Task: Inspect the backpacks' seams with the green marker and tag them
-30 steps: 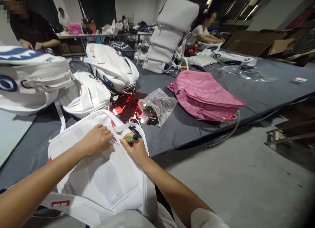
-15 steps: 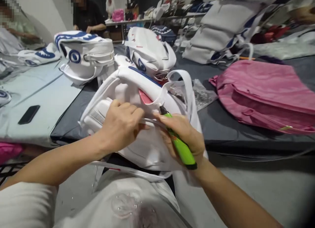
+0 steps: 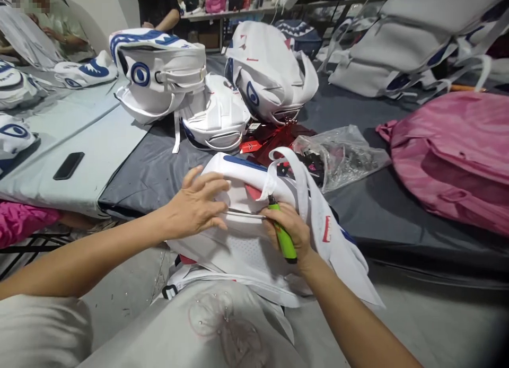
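Dark bench [image 3: 135,182] props up the white bag [image 3: 246,251], likely to steady it — left hand [image 3: 194,204] spreads wide, looks empty; right hand [image 3: 295,227] grips a green tool [image 3: 284,239].

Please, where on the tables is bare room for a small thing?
Pale table: right of the phone, up to the dark table. Dark table: nearer than the plastic bag, left of the pink bag. Crowded: around the red wrappers.
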A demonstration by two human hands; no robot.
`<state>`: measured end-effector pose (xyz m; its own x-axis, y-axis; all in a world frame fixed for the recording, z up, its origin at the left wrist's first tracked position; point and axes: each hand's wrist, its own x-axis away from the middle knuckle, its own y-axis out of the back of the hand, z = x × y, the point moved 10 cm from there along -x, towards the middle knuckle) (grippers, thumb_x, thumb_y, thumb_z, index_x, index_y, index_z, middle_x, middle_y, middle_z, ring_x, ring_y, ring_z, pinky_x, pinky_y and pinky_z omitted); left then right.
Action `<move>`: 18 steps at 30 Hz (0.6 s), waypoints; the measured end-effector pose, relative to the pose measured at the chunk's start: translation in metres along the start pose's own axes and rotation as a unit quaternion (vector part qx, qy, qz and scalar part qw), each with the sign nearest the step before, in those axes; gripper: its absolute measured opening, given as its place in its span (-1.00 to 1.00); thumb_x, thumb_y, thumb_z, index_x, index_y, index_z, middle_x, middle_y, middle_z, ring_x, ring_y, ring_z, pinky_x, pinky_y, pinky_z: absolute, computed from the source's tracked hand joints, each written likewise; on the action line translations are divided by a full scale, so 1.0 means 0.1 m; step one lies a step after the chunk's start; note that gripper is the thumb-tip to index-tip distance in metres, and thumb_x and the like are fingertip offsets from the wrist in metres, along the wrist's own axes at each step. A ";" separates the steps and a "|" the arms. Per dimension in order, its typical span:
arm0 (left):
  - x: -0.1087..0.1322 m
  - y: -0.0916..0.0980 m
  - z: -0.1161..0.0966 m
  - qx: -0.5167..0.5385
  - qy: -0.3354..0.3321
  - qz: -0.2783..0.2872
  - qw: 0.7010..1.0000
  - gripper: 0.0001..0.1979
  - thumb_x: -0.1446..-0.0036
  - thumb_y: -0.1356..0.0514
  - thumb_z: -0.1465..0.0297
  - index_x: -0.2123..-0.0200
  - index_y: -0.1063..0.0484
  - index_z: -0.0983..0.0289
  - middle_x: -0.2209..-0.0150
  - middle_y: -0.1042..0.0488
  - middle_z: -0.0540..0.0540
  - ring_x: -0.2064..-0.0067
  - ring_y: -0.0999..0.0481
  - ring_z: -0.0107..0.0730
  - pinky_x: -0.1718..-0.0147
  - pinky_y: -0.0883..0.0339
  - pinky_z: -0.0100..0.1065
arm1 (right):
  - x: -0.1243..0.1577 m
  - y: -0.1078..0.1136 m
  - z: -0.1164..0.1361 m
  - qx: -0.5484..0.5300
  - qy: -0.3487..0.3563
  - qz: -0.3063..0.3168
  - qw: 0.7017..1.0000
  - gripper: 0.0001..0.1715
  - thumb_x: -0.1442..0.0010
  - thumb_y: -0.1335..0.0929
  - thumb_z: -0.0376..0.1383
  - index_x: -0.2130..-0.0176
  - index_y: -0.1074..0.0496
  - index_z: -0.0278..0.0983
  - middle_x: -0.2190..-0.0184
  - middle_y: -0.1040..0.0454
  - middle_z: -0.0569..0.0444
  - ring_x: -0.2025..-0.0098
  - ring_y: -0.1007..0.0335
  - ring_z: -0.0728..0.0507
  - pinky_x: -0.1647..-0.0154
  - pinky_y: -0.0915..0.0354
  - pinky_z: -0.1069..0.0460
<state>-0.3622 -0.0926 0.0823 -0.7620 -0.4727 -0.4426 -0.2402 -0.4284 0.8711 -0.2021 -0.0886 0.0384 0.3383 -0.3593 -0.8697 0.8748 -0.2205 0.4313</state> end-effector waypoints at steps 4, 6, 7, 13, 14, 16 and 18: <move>-0.31 0.09 0.10 -0.025 0.057 -0.019 0.998 -0.82 -0.32 -0.17 0.20 0.24 -0.49 0.15 -0.09 -0.44 0.08 -0.32 -0.22 -0.10 -0.36 0.07 0.04 | 0.00 -0.02 0.03 0.027 0.001 -0.017 0.999 -0.57 -0.24 -0.36 -0.49 -0.06 -0.34 -0.18 0.29 -0.55 0.04 0.30 -0.52 -0.14 0.11 -0.47 -0.13; -0.60 -0.08 0.17 -0.019 0.071 -0.001 0.997 -0.69 -0.26 -0.24 0.26 -0.05 -0.44 0.16 -0.20 -0.38 0.14 -0.35 -0.20 -0.04 -0.35 0.02 0.05 | 0.03 -0.05 0.07 0.023 -0.008 -0.015 1.000 -0.53 -0.23 -0.36 -0.49 -0.08 -0.33 -0.14 0.24 -0.55 0.03 0.26 -0.52 -0.15 0.09 -0.45 -0.16; -0.74 -0.24 0.22 -0.007 0.071 0.027 0.997 -0.50 -0.21 -0.28 0.27 -0.20 -0.33 0.19 -0.27 -0.32 0.20 -0.36 -0.18 0.02 -0.33 -0.01 0.07 | 0.05 -0.05 0.09 0.014 -0.021 -0.015 1.000 -0.53 -0.23 -0.35 -0.49 -0.08 -0.33 -0.14 0.22 -0.54 0.01 0.23 -0.51 -0.16 0.08 -0.44 -0.17; -1.12 -1.30 0.58 0.053 0.058 0.178 0.981 -0.04 -0.01 -0.40 0.19 -0.39 -0.06 0.26 -0.40 -0.11 0.34 -0.42 -0.03 0.26 -0.29 -0.01 0.15 | 0.16 -0.12 0.06 -0.009 -0.100 0.025 0.995 -0.64 -0.26 -0.34 -0.43 -0.05 -0.37 -0.21 0.20 -0.50 -0.06 0.18 -0.47 -0.24 0.11 -0.40 -0.22; -1.11 -1.36 0.57 0.053 0.045 0.180 0.981 -0.04 -0.02 -0.39 0.18 -0.40 -0.05 0.26 -0.39 -0.12 0.32 -0.42 -0.03 0.23 -0.30 0.00 0.14 | 0.17 -0.16 0.03 -0.005 -0.098 0.051 0.994 -0.66 -0.27 -0.35 -0.42 -0.05 -0.37 -0.22 0.22 -0.49 -0.05 0.19 -0.47 -0.24 0.11 -0.40 -0.21; -1.05 -1.36 0.51 0.040 0.026 0.169 0.984 -0.01 -0.03 -0.38 0.16 -0.42 0.02 0.24 -0.40 -0.11 0.29 -0.44 0.00 0.21 -0.32 0.08 0.17 | 0.18 -0.21 -0.05 0.004 -0.091 0.094 0.991 -0.68 -0.31 -0.37 -0.37 -0.06 -0.37 -0.25 0.24 -0.50 -0.07 0.19 -0.47 -0.24 0.11 -0.41 -0.18; -0.99 -1.28 0.43 0.019 0.023 0.154 0.988 0.06 -0.02 -0.38 0.11 -0.44 0.11 0.22 -0.43 -0.01 0.30 -0.45 0.07 0.25 -0.34 0.21 0.29 | 0.19 -0.21 -0.18 0.012 -0.095 0.107 0.990 -0.67 -0.35 -0.36 -0.27 -0.10 -0.36 -0.26 0.22 -0.52 -0.08 0.18 -0.49 -0.23 0.12 -0.42 -0.14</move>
<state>-0.2814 0.0423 0.0236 -0.7741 -0.6116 -0.1632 -0.0234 -0.2300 0.9729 -0.2075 -0.0745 0.0086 0.4422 -0.5635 -0.6978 0.7808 -0.1410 0.6086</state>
